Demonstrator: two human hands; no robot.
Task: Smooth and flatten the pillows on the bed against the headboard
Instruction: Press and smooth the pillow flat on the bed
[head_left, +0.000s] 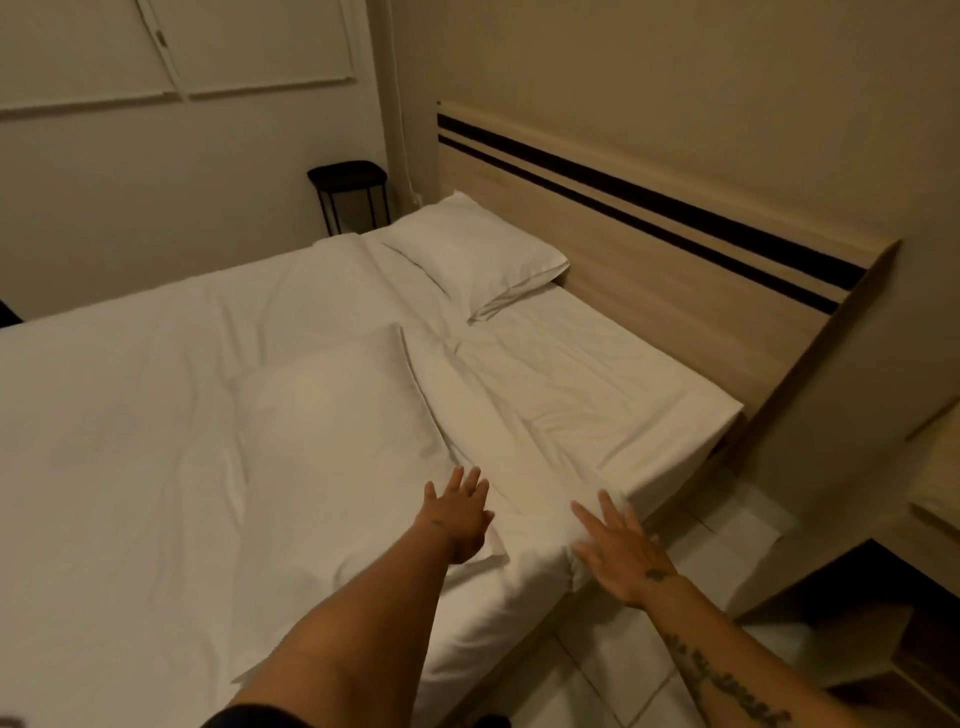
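A white pillow (478, 254) lies at the far end of the bed, its long side against the wooden headboard (675, 291). A second white pillow (332, 447) lies nearer me on the white duvet, away from the headboard. My left hand (457, 514) is open with fingers spread, over the near right corner of that second pillow. My right hand (623, 551) is open too, palm down, at the bed's near edge on the rumpled sheet (566, 395). Neither hand holds anything.
A black round side table (350, 195) stands in the far corner beyond the bed. A wooden nightstand (883, 597) sits at the right by the headboard's end. Pale floor tiles (597, 665) run along the bed's near side.
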